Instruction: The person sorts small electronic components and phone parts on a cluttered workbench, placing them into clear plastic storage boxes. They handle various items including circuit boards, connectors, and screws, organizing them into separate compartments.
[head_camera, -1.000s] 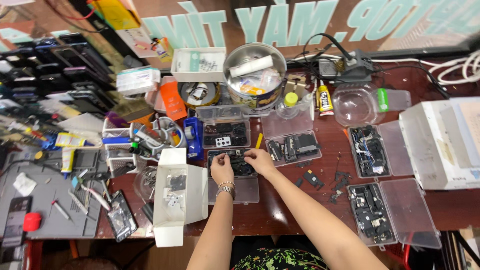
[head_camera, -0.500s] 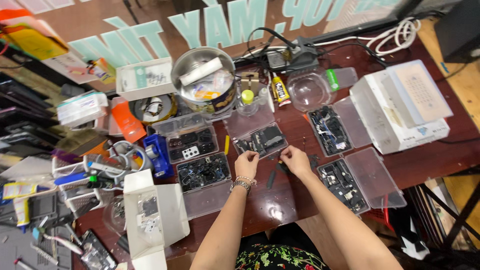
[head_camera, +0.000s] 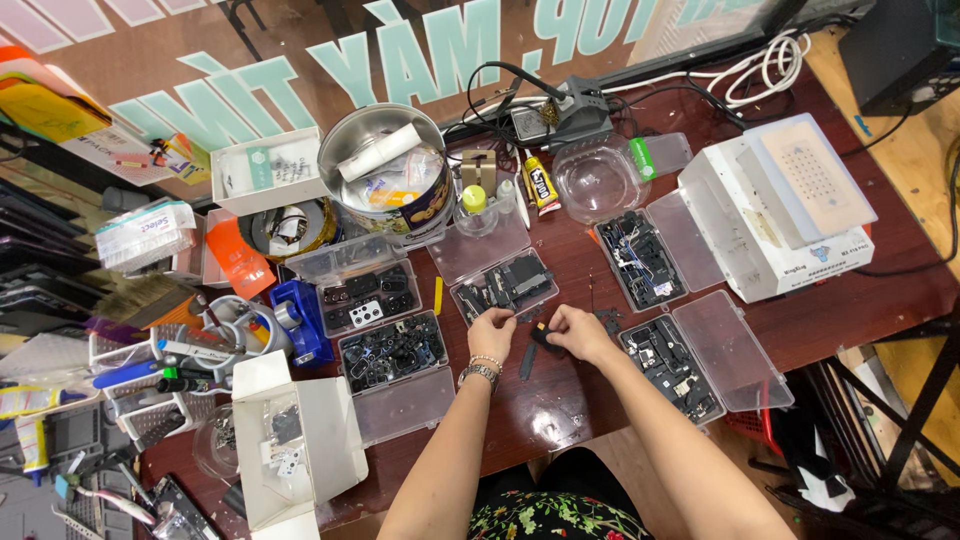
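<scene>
While both hands meet at the table's (head_camera: 560, 420) middle, the right hand (head_camera: 578, 332) pinches a small black part (head_camera: 545, 337) at its nine o'clock, and the left hand (head_camera: 491, 333) curls just beside it, its hold unclear. Since half a second ago the view has swung, with the hands closer together.

Dark red-brown table (head_camera: 860, 275), wooden floor (head_camera: 925, 150) right, possibly glass panel (head_camera: 300, 60) behind.
</scene>
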